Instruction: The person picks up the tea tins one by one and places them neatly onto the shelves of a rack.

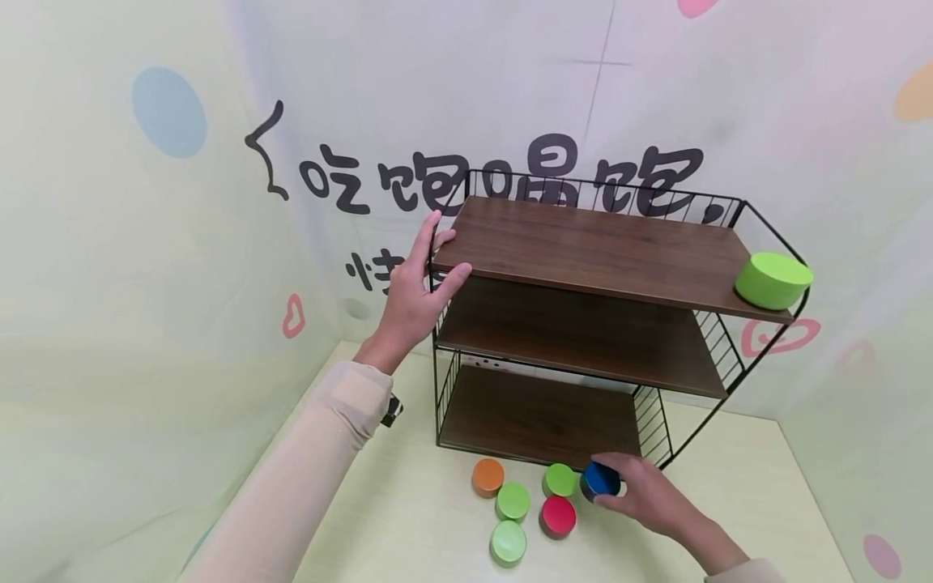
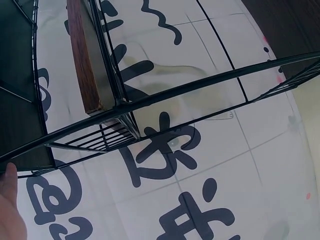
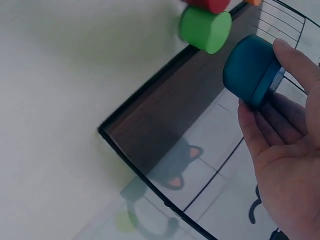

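Note:
A three-tier rack with dark wooden shelves (image 1: 583,243) and a black wire frame stands against the back. My left hand (image 1: 419,295) grips the left end of its top shelf, thumb at the front edge and fingers at the side wire. In the left wrist view only a fingertip (image 2: 11,172) shows, beside a black bar. The right hand (image 1: 649,494) pinches a small blue cylinder (image 3: 250,72), which has a seam round one end, between thumb and fingers. It is in front of the bottom shelf, beside a green cylinder (image 1: 559,480).
A larger green cylinder (image 1: 773,281) sits at the top shelf's right end. On the pale table (image 1: 408,502), orange (image 1: 487,477), red (image 1: 558,517) and more green cylinders (image 1: 513,502) stand close together before the rack. Printed cloth (image 1: 219,267) hangs around.

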The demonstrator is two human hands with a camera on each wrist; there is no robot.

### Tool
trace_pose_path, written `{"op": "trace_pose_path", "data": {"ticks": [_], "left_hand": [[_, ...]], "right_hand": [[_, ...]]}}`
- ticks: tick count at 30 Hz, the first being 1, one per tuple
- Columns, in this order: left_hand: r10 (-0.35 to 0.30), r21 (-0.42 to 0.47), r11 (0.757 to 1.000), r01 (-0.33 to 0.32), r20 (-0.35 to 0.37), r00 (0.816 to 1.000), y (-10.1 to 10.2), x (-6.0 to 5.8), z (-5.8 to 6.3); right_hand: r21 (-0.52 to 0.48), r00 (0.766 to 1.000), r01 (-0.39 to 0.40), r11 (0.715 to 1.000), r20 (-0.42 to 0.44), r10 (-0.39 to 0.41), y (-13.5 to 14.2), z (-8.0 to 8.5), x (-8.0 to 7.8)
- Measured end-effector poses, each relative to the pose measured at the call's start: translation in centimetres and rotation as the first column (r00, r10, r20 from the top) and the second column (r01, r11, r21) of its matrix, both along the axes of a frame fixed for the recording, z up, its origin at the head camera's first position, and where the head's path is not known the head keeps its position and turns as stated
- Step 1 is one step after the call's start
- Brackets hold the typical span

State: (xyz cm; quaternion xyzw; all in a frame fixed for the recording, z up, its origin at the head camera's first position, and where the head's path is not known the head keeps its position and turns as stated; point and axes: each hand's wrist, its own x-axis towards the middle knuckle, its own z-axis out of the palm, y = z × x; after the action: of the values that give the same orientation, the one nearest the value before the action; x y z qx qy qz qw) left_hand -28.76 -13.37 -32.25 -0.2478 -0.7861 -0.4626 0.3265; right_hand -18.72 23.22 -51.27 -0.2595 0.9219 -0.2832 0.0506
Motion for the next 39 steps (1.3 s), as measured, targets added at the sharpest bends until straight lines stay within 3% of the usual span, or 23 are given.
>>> {"op": "trace_pose_path", "data": {"ticks": [18,28,39], "left_hand": [[0.000,-0.009,1.000,-0.001,-0.007,1.000,0.1,-0.1,0.0],[0.003,-0.009,1.000,-0.003,-0.002,1.000,0.1,-0.1,0.0],[0.011,-0.005,1.000,-0.011,0.019,1.000,-0.1,0.0,0.0]], "right_hand": [[0.060,0.991,-0.111,0.992,-0.068,0.115,-0.3,7.6,0.4],[0.084,0.992,-0.116,0.990,-0.037,0.119,-0.1,12.1,0.5],[0.073,0.988,-0.143,0.987,-0.043,0.146,0.6,15.3,0.8]]}}
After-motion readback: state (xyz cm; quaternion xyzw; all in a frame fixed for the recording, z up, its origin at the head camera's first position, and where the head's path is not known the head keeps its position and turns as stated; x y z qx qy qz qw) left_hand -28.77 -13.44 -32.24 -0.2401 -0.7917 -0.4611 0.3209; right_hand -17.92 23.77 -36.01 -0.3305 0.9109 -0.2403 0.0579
